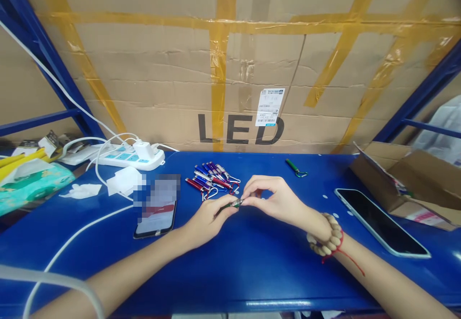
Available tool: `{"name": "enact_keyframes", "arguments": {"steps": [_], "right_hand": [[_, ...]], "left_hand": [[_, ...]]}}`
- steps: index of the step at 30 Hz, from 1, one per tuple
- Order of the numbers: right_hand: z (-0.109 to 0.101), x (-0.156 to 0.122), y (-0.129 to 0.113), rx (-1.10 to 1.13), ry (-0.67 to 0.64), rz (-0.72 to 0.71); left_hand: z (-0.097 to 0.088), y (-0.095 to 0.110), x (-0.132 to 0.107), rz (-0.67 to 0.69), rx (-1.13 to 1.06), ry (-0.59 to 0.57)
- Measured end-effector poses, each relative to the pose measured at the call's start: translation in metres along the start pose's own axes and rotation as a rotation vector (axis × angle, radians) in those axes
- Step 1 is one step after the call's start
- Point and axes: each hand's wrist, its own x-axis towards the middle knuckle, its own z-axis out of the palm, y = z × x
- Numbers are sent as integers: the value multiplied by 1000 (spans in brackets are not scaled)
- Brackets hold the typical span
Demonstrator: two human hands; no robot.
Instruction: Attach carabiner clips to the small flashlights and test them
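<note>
A small green keychain flashlight (236, 204) with a silvery end is held over the blue table. My left hand (206, 220) is closed around its body, which the fingers mostly hide. At the silvery end, the thumb and forefinger of my right hand (268, 195) are pinched together; whether they grip a separate small part cannot be made out. Just beyond my left hand lies a pile of keychain flashlights (212, 175) in red, blue, purple and silver, with carabiner clips. Another green flashlight (293, 166) with a clip lies apart, farther back to the right.
On the left are a lit phone (158, 208), a white power strip (126, 156) with cables, crumpled white paper (124, 181) and a green tissue pack (36, 184). To the right, a dark phone (382, 220) lies beside an open cardboard box (414, 175). A large taped carton (162, 79) stands behind.
</note>
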Motion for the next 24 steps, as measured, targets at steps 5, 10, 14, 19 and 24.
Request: {"name": "enact_keyframes", "arguments": {"steps": [5, 10, 14, 19, 24], "right_hand": [[-5, -9, 1, -194, -87, -56], [3, -11, 2, -162, -55, -58], [7, -11, 3, -164, -62, -55], [8, -12, 2, -219, -138, -80], [9, -13, 3, -322, -257, -36]], "left_hand": [[7, -1, -4, 23, -9, -15], [9, 2, -6, 13, 19, -9], [8, 1, -5, 19, 83, -7], [6, -4, -5, 70, 168, -29], [6, -7, -5, 49, 300, -110]]}}
